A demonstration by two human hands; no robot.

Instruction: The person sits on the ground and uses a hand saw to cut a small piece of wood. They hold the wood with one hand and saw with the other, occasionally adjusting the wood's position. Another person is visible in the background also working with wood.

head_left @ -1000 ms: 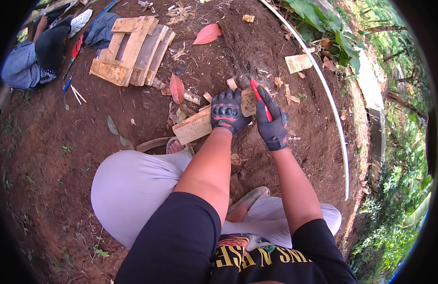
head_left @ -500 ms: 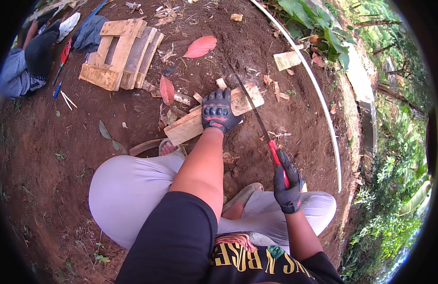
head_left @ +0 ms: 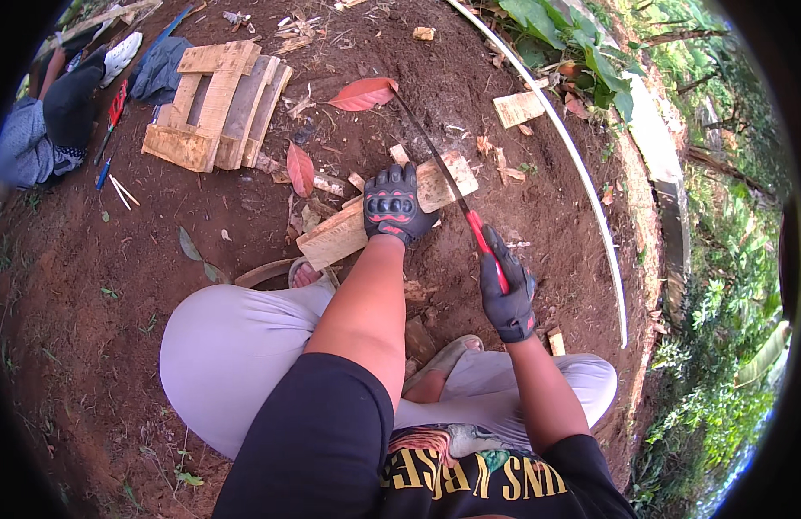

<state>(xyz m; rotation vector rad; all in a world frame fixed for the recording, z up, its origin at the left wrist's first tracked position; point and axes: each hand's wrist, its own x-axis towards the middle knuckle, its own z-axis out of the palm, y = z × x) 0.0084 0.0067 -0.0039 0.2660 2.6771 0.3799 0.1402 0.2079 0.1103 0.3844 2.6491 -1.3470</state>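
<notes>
A short, pale wooden board [head_left: 336, 237] lies at a slant just above the ground in front of me. My left hand [head_left: 392, 206], in a black glove with red marks, presses on its middle with the fingers bent over the far edge. My right hand [head_left: 508, 294], gloved the same way, is wrapped round the red handle of a handsaw [head_left: 432, 153]. The saw's long dark blade crosses the board near its right end and points away toward a red leaf [head_left: 364, 94]. What props the board up is mostly hidden.
A small pallet-like wooden frame [head_left: 212, 108] stands at the far left. Beyond it sits another person [head_left: 67, 108], with a red-handled tool [head_left: 117, 105] nearby. A thin white pole [head_left: 582, 164] curves along the right. Wood offcuts [head_left: 519, 109] and chips lie on the brown soil.
My right hand has pushed the saw forward and to the left, so more of the blade reaches past the board. My left hand stays on the board.
</notes>
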